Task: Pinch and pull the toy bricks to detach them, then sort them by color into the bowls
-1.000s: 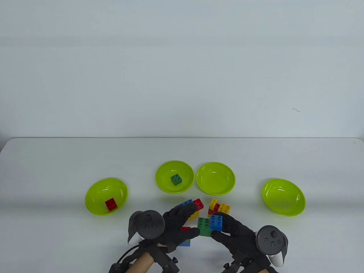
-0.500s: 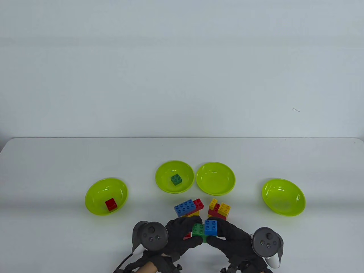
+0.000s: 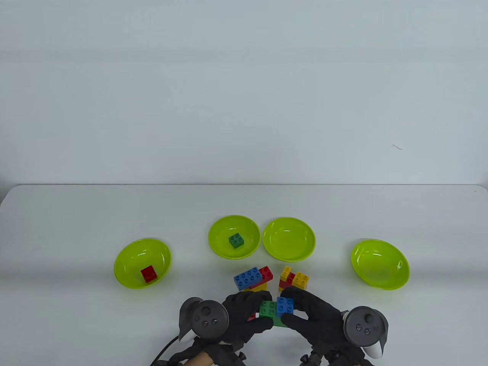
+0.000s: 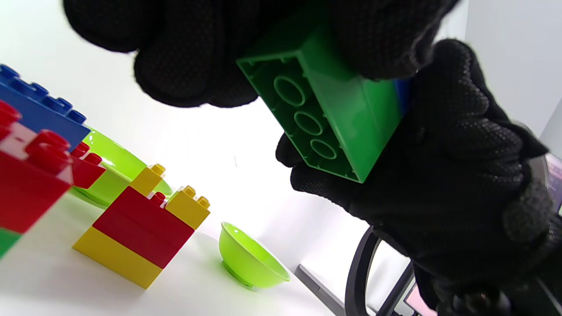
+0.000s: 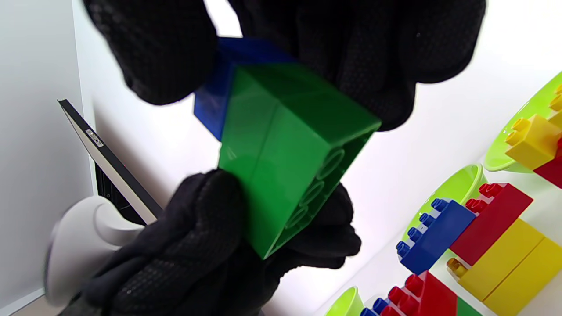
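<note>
A long green brick (image 3: 268, 309) with a small blue brick (image 3: 285, 305) stuck on its right half is held above the table near the front edge. My left hand (image 3: 262, 309) grips the green brick's left end, thumb in front and fingers behind. My right hand (image 3: 291, 308) pinches the blue brick the same way. In the left wrist view the green brick's (image 4: 333, 118) hollow underside shows. In the right wrist view the blue brick (image 5: 215, 105) sits behind the green brick (image 5: 285, 149). The two bricks are still joined.
Beyond the hands stand a blue-red-yellow stack (image 3: 253, 277) and a yellow-red stack (image 3: 293, 280). Several green bowls lie further out: the left bowl (image 3: 129, 259) holds a red brick (image 3: 148, 274), the centre-left bowl (image 3: 221, 232) a green brick (image 3: 236, 240); the centre-right bowl (image 3: 289, 239) and right bowl (image 3: 379, 264) are empty.
Both hands drew the green-blue piece toward the table's front edge, uncovering the blue-red-yellow stack. The right hand's fingers have curled further over the blue brick.
</note>
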Motion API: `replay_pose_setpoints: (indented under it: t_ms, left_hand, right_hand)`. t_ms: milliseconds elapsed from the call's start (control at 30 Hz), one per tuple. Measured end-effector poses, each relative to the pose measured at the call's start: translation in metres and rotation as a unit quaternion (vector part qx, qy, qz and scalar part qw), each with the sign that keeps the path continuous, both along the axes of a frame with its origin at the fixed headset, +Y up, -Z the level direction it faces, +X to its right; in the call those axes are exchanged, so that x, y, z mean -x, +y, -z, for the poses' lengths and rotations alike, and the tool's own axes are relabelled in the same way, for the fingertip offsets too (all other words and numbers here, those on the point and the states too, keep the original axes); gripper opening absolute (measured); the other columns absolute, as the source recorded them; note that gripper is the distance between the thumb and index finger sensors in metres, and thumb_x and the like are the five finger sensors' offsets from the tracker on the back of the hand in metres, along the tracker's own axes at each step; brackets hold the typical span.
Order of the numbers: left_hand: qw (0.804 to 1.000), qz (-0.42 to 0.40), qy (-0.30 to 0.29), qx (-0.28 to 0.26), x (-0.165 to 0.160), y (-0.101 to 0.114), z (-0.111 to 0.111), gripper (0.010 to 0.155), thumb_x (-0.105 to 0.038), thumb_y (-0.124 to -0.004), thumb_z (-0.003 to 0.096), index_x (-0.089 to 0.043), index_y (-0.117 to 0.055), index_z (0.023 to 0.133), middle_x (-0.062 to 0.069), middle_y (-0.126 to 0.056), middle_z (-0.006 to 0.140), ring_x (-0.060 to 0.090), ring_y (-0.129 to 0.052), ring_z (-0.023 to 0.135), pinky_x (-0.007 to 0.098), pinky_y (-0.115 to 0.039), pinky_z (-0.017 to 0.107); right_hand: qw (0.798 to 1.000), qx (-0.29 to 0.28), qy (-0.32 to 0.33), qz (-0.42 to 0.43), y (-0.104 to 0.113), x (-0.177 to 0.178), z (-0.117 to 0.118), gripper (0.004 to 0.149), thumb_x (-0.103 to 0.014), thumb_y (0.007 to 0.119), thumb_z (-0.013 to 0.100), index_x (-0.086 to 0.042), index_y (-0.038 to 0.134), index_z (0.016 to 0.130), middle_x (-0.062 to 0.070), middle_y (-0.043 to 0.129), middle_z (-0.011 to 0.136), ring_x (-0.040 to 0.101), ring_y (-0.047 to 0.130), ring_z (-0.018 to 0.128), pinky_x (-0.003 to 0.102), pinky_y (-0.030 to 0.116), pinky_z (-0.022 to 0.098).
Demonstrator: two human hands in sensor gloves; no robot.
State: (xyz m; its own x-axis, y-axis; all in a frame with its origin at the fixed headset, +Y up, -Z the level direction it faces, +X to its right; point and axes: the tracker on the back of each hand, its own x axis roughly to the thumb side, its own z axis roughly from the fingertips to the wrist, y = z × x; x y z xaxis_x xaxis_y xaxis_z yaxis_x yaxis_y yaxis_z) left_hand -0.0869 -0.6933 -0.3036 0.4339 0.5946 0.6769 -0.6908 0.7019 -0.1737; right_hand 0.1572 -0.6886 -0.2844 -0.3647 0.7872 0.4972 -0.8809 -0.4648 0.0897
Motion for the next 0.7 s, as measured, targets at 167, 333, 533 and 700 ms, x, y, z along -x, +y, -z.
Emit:
replay_pose_setpoints:
  t_ms: [167,333,533,700]
  left_hand:
    - [0.998,0.037,0.009,-0.044,-0.002,0.004,-0.003,0.067,-0.043,-0.075,0.0452,0.002,-0.071,0.094,0.027,-0.086,0.082,0.039,-0.09,0.069,0.058,-0.069,0.058]
    - [0.999,-0.022,-0.002,0.047,-0.003,0.001,0.0,0.066,-0.041,-0.076,0.0452,0.004,-0.072,0.093,0.03,-0.086,0.08,0.041,-0.09,0.067,0.06,-0.068,0.057]
    - [0.999,0.019,0.009,-0.028,-0.005,0.004,-0.004,0.067,-0.042,-0.075,0.0444,0.003,-0.071,0.094,0.028,-0.086,0.081,0.04,-0.09,0.069,0.059,-0.069,0.058]
    - [0.995,0.048,0.011,-0.092,-0.01,0.008,-0.01,0.066,-0.042,-0.076,0.0428,-0.001,-0.071,0.095,0.025,-0.086,0.083,0.038,-0.09,0.071,0.057,-0.07,0.059]
  right_hand:
    - [1.0,-0.008,0.0,-0.013,0.002,0.001,-0.001,0.062,-0.042,0.082,0.045,-0.003,0.075,0.093,0.021,0.089,0.085,0.042,0.093,0.071,0.058,0.07,0.06]
    - [0.996,-0.061,-0.03,-0.055,0.01,0.002,-0.005,0.062,-0.042,0.081,0.044,-0.002,0.077,0.091,0.021,0.092,0.08,0.039,0.096,0.067,0.056,0.074,0.058]
    - [0.998,-0.047,-0.024,-0.043,0.012,0.001,-0.004,0.06,-0.039,0.083,0.043,0.0,0.079,0.089,0.022,0.093,0.079,0.041,0.097,0.065,0.057,0.075,0.056]
    - [0.999,-0.022,-0.031,-0.009,0.011,-0.003,-0.001,0.061,-0.038,0.081,0.044,0.003,0.08,0.088,0.025,0.095,0.075,0.04,0.099,0.06,0.057,0.076,0.054]
